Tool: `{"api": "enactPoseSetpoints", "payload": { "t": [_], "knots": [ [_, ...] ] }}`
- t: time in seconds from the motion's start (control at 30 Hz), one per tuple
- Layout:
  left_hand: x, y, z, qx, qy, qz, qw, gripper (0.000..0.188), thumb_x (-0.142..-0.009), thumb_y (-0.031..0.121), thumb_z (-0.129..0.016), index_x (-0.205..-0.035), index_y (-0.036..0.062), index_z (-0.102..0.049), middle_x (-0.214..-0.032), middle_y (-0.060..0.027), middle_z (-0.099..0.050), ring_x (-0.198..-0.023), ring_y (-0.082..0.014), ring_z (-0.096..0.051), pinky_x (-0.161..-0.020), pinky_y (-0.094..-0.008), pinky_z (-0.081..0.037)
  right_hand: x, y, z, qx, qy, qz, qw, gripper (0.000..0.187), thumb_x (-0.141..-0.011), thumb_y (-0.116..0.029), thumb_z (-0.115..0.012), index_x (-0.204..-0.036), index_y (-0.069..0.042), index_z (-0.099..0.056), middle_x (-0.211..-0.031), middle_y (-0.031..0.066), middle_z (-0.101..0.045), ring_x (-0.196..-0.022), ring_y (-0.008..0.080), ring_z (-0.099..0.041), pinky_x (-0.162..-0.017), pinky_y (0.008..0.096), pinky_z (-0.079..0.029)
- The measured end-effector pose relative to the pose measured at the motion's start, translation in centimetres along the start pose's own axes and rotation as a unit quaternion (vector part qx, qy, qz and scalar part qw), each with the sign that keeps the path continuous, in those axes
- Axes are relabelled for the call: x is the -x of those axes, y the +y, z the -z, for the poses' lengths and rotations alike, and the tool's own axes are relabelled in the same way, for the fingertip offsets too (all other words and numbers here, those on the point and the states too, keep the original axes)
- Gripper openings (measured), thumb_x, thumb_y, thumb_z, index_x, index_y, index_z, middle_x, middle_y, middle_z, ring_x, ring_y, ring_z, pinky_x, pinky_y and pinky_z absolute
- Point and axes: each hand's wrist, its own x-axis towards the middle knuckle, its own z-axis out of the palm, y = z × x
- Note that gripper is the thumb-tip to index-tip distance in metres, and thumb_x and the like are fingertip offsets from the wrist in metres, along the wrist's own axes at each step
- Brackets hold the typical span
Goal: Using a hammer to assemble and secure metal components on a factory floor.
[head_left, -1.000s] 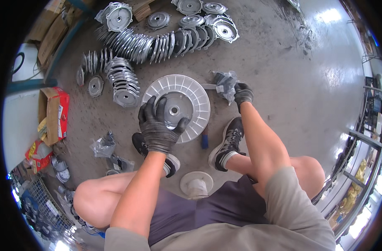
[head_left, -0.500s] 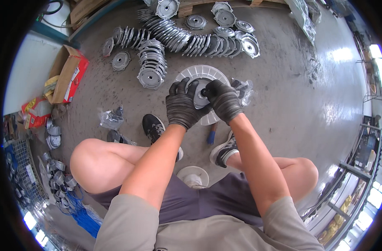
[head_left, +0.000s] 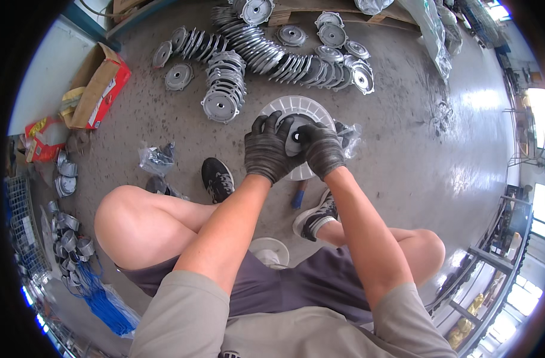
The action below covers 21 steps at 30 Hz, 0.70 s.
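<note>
A round grey metal end cover (head_left: 291, 143) with a hole in its middle is held over a white ribbed plastic disc (head_left: 296, 102), possibly a spool's flange. My left hand (head_left: 266, 150), in a dark striped glove, grips the cover's left side with fingers curled over it. My right hand (head_left: 323, 150), gloved alike, has its fingers bent at the cover's right side, close to the hole. Whether a small part sits in those fingertips is hidden. Just right of that hand lies a clear plastic bag (head_left: 350, 137) with dark pieces in it.
Rows of similar metal covers (head_left: 254, 48) lie stacked on the floor ahead. A blue-ended handle (head_left: 297, 200) pokes out below the disc, between my shoes. Left are a red carton (head_left: 108, 89), another plastic bag (head_left: 157, 158) and metal cups (head_left: 69, 241); a rack (head_left: 493, 259) stands right.
The view has shifted slightly. My right fingers have moved off the cover's centre, where a dark spot showed; the hole now appears bright. My left hand keeps its grip.
</note>
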Motion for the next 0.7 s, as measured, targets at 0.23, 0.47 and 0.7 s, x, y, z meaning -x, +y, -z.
{"api": "enactPoseSetpoints", "payload": {
  "t": [0.23,0.47,0.7],
  "knots": [
    [0.1,0.0,0.0,0.008,0.011,0.004,1.000,0.089,-0.063,0.060,-0.082,-0.140,0.0225,-0.057,-0.149,-0.0089,-0.047,-0.137,-0.0353,-0.041,-0.098,-0.0540,-0.050,0.1,-1.1,1.0,-0.082,0.027,-0.014,0.996,0.015,-0.090,-0.015,-0.070,-0.102,-0.007,-0.076,-0.095,0.0197,-0.074,-0.089,0.0430,-0.070,-0.082,0.0473,-0.057],
    [0.2,0.3,0.3,-0.008,0.021,-0.006,1.000,0.088,-0.063,0.060,-0.082,-0.139,0.0232,-0.058,-0.146,-0.0097,-0.049,-0.136,-0.0354,-0.042,-0.098,-0.0535,-0.050,-0.2,-1.4,2.0,0.001,-0.059,-0.001,0.998,0.018,-0.093,-0.021,-0.067,-0.103,-0.008,-0.076,-0.110,0.0194,-0.072,-0.106,0.0377,-0.070,-0.093,0.0467,-0.054],
    [0.0,0.6,0.0,-0.005,-0.016,0.003,1.000,0.097,-0.059,0.059,-0.087,-0.143,0.0223,-0.056,-0.147,-0.0094,-0.047,-0.134,-0.0383,-0.042,-0.104,-0.0540,-0.047,-0.6,-1.7,2.6,0.014,-0.138,-0.044,0.989,0.023,-0.094,-0.023,-0.067,-0.111,-0.009,-0.074,-0.117,0.0202,-0.072,-0.113,0.0374,-0.069,-0.099,0.0449,-0.054]
  ]
}}
